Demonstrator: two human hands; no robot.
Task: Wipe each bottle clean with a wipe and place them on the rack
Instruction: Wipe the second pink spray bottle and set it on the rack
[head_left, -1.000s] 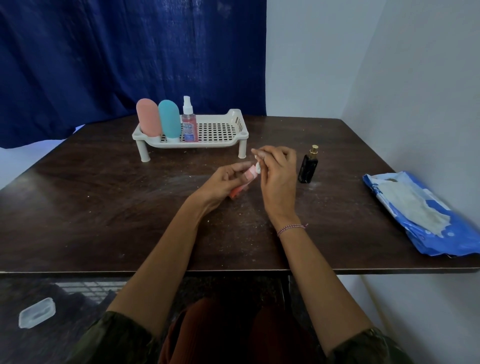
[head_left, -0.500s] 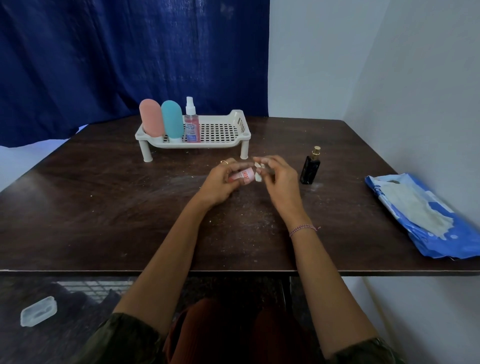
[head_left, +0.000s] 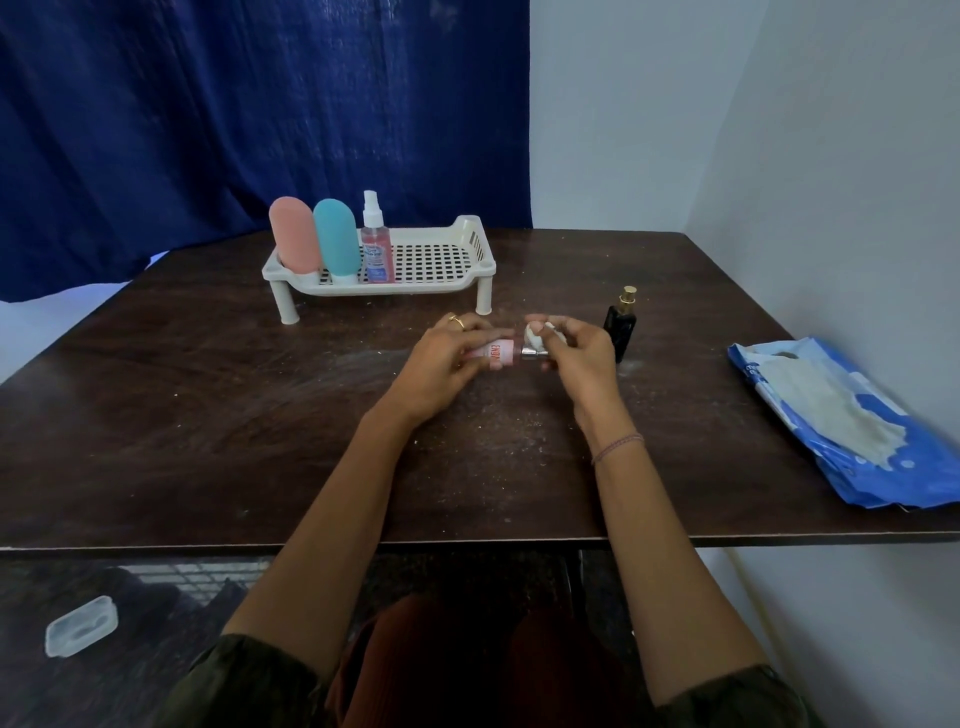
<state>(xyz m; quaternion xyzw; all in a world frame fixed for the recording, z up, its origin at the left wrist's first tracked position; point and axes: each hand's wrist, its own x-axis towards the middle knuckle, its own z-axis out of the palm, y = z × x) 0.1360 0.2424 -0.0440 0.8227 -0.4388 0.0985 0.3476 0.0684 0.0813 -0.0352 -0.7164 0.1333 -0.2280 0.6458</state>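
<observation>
On the dark counter, mid-surface, we see the left hand gripping a small pink bottle sideways, while right-hand fingers pinch a wipe against its cap, before the rack.

Both forearms reach fwd over table edge, converging toward 12 o'clock. Left hand palm-down, fingers curled, gripping a small item; ring on one finger. Right hand at its 3 o'clock, fingertips pinched around a white wad; thread band on wrist.
</observation>
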